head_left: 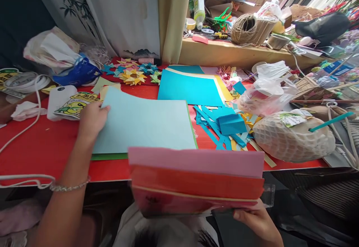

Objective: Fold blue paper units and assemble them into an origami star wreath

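My left hand (92, 120) rests on the red table at the left edge of a light blue paper sheet (146, 123), fingers curled onto its corner. A green sheet (109, 156) peeks out beneath it. My right hand (256, 219) grips the lower right of a clear pack of coloured paper (196, 181), held upright at the table's front edge, with pink, red and yellow sheets showing. Behind the light blue sheet lies a stack of teal and yellow sheets (190, 86).
Teal and yellow paper strips and a folded teal piece (230, 123) lie right of the sheets. Folded paper stars (133, 74) sit at the back. A netted round fruit (291, 136), plastic bags (266, 90), a twine ball (245, 28) and a white cable (22, 129) crowd the sides.
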The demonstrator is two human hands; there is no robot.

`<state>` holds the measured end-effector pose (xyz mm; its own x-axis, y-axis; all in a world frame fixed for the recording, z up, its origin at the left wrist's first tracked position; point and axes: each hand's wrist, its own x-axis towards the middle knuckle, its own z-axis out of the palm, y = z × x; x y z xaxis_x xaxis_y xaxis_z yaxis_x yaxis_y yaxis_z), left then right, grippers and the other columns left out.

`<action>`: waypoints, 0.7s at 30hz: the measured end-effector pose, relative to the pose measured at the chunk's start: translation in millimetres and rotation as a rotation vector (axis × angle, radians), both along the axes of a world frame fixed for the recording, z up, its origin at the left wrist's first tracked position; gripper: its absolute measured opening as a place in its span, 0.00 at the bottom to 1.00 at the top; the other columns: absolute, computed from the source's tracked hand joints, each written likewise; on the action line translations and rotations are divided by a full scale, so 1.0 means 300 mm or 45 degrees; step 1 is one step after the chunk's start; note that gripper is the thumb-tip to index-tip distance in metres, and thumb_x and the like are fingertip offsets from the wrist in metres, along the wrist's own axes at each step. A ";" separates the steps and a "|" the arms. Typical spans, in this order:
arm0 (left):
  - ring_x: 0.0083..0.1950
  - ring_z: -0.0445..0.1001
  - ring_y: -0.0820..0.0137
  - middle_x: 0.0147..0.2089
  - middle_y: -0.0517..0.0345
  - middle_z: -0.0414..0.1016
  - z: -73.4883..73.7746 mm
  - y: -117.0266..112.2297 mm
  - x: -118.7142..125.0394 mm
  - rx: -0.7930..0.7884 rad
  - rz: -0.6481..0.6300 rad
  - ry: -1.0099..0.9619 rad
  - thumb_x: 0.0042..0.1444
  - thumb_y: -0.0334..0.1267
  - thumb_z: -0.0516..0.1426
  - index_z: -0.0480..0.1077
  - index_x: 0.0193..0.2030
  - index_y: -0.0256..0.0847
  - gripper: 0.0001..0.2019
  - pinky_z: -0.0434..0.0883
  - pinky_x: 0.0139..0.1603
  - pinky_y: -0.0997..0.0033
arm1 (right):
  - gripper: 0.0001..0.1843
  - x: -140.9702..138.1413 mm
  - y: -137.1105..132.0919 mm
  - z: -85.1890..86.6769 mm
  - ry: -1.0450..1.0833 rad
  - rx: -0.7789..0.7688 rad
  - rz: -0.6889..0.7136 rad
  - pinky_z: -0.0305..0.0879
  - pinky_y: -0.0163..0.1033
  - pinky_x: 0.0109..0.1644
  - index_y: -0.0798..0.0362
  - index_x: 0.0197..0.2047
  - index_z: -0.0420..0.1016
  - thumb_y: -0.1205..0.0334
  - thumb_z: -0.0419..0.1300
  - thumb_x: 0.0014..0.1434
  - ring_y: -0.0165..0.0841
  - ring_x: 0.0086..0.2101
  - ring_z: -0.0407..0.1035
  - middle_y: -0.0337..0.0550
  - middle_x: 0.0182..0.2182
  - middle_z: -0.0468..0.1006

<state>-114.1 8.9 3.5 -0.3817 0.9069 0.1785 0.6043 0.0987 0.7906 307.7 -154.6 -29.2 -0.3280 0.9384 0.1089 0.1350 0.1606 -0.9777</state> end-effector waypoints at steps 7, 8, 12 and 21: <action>0.62 0.62 0.47 0.56 0.46 0.71 0.053 -0.254 0.181 0.063 -0.071 -0.186 0.55 0.57 0.56 0.70 0.52 0.37 0.27 0.54 0.64 0.45 | 0.06 0.028 -0.051 -0.065 0.164 -0.062 -0.150 0.74 0.39 0.26 0.46 0.33 0.83 0.57 0.64 0.53 0.40 0.24 0.75 0.45 0.25 0.81; 0.55 0.70 0.51 0.51 0.46 0.75 0.032 -0.316 0.208 0.065 -0.153 -0.278 0.57 0.62 0.49 0.72 0.50 0.38 0.30 0.65 0.57 0.49 | 0.06 0.038 -0.059 -0.085 0.176 -0.043 -0.225 0.75 0.41 0.28 0.46 0.33 0.83 0.57 0.65 0.52 0.41 0.25 0.76 0.46 0.27 0.82; 0.45 0.77 0.53 0.44 0.47 0.80 -0.117 -0.550 0.334 0.255 -0.319 -1.088 0.38 0.68 0.60 0.76 0.47 0.44 0.36 0.75 0.45 0.59 | 0.10 0.046 -0.071 -0.137 0.221 -0.026 -0.627 0.75 0.45 0.30 0.46 0.35 0.82 0.54 0.68 0.48 0.43 0.27 0.76 0.46 0.28 0.82; 0.47 0.77 0.53 0.42 0.53 0.80 -0.121 -0.661 0.539 0.206 -0.189 -1.218 0.36 0.48 0.70 0.76 0.43 0.50 0.23 0.75 0.47 0.57 | 0.20 -0.096 -0.033 -0.036 0.431 0.002 -0.533 0.76 0.47 0.38 0.47 0.47 0.77 0.52 0.68 0.50 0.46 0.36 0.78 0.49 0.37 0.82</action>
<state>47.7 -189.5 -32.9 -0.3142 0.9491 -0.0202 -0.3011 -0.0795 0.9503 279.0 -164.4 -40.0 0.1275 0.9811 0.1453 -0.1350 0.1623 -0.9775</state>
